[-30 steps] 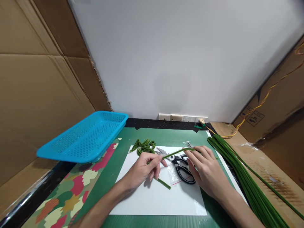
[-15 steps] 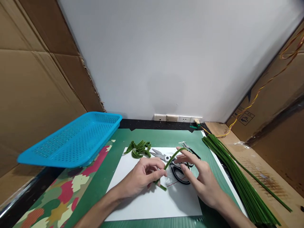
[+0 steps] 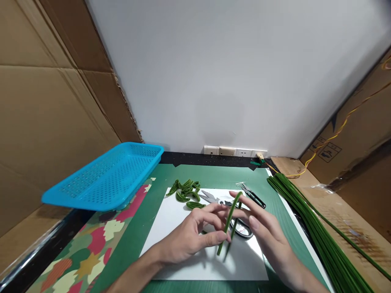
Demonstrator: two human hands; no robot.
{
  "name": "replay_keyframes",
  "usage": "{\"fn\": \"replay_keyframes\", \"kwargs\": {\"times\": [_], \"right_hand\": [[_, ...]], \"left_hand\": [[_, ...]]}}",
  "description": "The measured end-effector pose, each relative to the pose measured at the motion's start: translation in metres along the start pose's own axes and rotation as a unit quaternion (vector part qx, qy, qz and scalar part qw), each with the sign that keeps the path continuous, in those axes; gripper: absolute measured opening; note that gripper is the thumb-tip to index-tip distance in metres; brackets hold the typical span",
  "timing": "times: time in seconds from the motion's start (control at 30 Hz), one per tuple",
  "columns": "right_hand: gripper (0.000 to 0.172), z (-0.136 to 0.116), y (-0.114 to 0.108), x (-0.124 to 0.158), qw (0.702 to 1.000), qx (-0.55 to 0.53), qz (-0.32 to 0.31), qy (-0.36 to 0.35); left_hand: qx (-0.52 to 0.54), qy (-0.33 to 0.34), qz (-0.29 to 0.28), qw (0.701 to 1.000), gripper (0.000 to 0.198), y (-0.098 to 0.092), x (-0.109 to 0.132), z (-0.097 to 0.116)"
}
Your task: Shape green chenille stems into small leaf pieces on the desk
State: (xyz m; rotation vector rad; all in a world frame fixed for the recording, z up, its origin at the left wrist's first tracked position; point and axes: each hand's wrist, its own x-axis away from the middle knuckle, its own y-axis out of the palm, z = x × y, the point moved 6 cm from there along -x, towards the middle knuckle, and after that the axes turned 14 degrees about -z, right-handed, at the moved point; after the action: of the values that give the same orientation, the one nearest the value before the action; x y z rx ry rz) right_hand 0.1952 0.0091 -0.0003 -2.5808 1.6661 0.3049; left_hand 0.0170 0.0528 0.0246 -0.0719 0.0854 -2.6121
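Note:
A green pipe cleaner (image 3: 229, 219), bent over into a narrow upside-down U, stands between my two hands above the white sheet (image 3: 171, 228). My left hand (image 3: 192, 234) is closed, thumb and fingers pinching one leg near its lower end. At the bend, the stretched fingers of my right hand (image 3: 269, 232) touch the pipe cleaner, its thumb held apart. Behind my hands lie scissors (image 3: 241, 230) with black handles, partly covered by my fingers. Several looped green pipe-cleaner pieces (image 3: 185, 189) are heaped at the sheet's far left corner, with one more loop (image 3: 194, 205) beside my left hand.
A long bundle of green pipe cleaners (image 3: 317, 228) lies on the right. Small black-handled snips (image 3: 253, 196) rest behind my right hand. On the left is a blue perforated basket (image 3: 104, 179). Power sockets (image 3: 227, 151) line the wall, and cardboard (image 3: 45, 122) stands at the sides.
The pipe cleaner went from a loose arch to a tighter fold, both legs now pointing down. My hands came closer together. The view turned slightly left.

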Motion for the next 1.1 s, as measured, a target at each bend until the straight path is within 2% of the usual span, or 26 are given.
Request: {"fn": "replay_keyframes", "kwargs": {"times": [0.17, 0.3, 0.7, 0.87, 1.1], "right_hand": [[0.051, -0.004, 0.001, 0.001, 1.0, 0.006, -0.003, 0.005], [0.055, -0.007, 0.005, -0.003, 0.999, -0.002, -0.011, 0.031], [0.061, 0.011, -0.012, -0.008, 0.999, 0.009, 0.007, 0.042], [0.064, 0.009, -0.015, -0.017, 0.996, -0.068, -0.025, 0.053], [0.071, 0.015, -0.019, -0.013, 0.991, -0.089, 0.005, 0.102]], "left_hand": [[0.09, -0.025, -0.039, 0.995, 0.033, 0.01, -0.002, -0.009], [0.142, -0.028, -0.053, 0.988, 0.03, 0.016, -0.003, -0.011], [0.158, -0.06, 0.004, 0.986, 0.034, 0.012, -0.003, -0.025], [0.169, -0.065, 0.015, 0.983, 0.035, 0.011, -0.002, -0.027], [0.203, -0.063, 0.039, 0.976, 0.034, 0.008, 0.0, -0.029]]}}
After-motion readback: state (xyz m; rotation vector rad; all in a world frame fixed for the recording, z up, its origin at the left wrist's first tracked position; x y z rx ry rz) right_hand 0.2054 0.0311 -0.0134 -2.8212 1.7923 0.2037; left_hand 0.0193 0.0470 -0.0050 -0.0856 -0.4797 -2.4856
